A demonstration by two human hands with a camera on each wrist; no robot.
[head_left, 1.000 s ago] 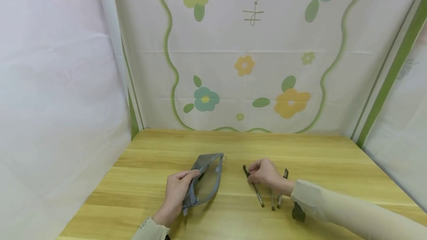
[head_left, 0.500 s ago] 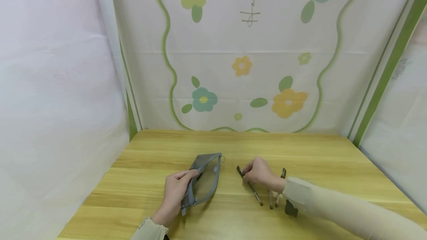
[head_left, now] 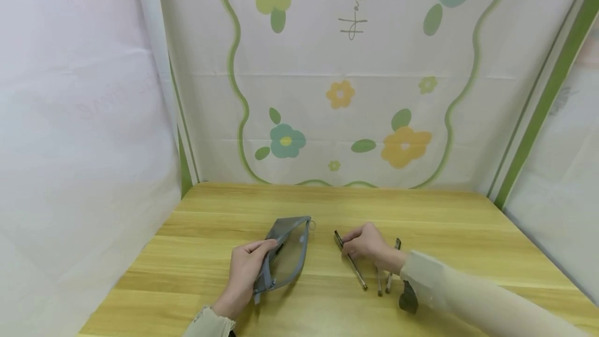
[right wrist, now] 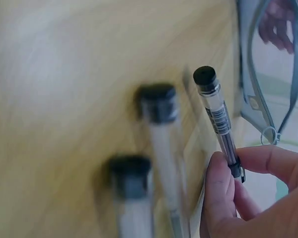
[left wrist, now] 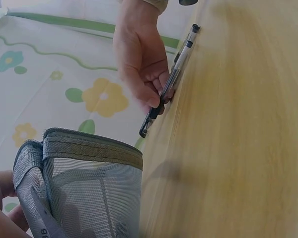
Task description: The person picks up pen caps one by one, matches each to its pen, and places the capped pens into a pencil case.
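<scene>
My left hand (head_left: 248, 272) holds a grey mesh zip pouch (head_left: 299, 261) by its near rim, thumb over the edge. The pouch's mouth gapes toward the right, and a slim dark thing shows inside. My right hand (head_left: 369, 246) pinches a clear-barrelled gel pen (right wrist: 219, 116) near its black cap, between thumb and fingers. Whether that pen touches the table I cannot tell. Two similar pens (head_left: 390, 281) (head_left: 379, 282) lie side by side under and beside the right wrist; in the right wrist view their black ends look blurred.
The wood-grain table (head_left: 210, 212) carries everything. A flower-printed white sheet (head_left: 323, 118) stands behind it, with white sheets on both sides. A dark device (head_left: 408, 298) sits at the right wrist. A small ring (head_left: 312, 225) hangs at the pouch's far corner.
The right hand and the pinched pen have shifted slightly left, and the pen's capped end has swung a little. The left hand and pouch stay in place. The head view moved slightly.
</scene>
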